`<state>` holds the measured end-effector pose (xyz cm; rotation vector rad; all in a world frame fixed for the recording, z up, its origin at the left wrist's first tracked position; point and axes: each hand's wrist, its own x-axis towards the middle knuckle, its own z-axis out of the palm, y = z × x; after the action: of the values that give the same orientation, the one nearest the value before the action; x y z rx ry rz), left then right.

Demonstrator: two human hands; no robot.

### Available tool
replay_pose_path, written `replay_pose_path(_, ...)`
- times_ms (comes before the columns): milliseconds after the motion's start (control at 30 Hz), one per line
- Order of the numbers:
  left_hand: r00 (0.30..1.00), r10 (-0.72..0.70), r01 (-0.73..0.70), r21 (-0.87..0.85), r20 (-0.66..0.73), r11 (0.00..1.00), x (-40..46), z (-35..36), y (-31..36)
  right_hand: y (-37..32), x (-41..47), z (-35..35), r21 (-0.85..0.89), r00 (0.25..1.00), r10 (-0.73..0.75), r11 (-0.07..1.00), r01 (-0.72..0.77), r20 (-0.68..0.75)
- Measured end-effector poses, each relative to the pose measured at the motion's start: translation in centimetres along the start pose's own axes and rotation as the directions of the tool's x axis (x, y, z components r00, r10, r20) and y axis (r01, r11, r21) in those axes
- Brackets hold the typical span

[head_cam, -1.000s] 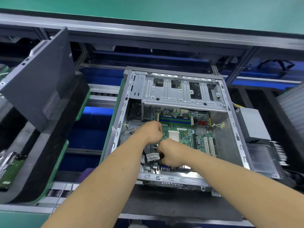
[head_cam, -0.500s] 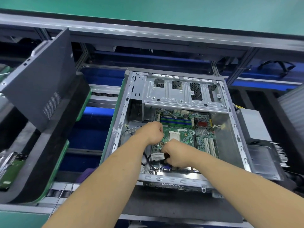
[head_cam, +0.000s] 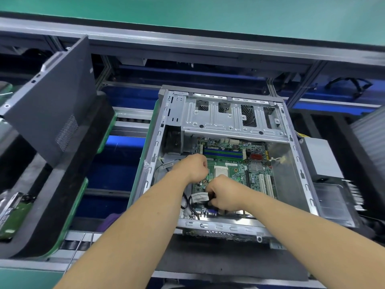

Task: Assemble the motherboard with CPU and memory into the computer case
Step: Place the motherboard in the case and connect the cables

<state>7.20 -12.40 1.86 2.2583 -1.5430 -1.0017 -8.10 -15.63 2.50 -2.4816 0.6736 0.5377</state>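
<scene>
An open silver computer case [head_cam: 233,119] lies on its side in front of me. Inside it sits the green motherboard [head_cam: 239,167], with blue and green memory sticks [head_cam: 223,153] near its far edge and the CPU [head_cam: 221,170] at its middle. My left hand [head_cam: 192,167] is curled over the board's left edge; what its fingers hold is hidden. My right hand [head_cam: 224,195] pinches a black cable with a white label [head_cam: 200,198] near the board's front left corner.
A dark grey side panel [head_cam: 52,101] leans up at the left over a black tray. A power supply [head_cam: 320,159] and a finned part [head_cam: 337,205] lie right of the case. Conveyor rails run behind and in front.
My right hand has shifted slightly forward along the labelled cable. My left hand stays curled at the board's left edge.
</scene>
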Motion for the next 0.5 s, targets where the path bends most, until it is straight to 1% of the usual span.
replay_pose_path(300,1.000,-0.003,0.003,-0.021,-0.006,1.000,0.3,0.1,-0.1,-0.9,0.7,0.4,-0.021,1.000,-0.004,1.000,0.005,0.017)
replay_pose_path(500,1.000,-0.001,0.001,-0.012,0.005,1.000,0.2,0.0,0.0,-1.6,0.9,0.2,-0.078,1.000,-0.004,0.997,0.006,0.021)
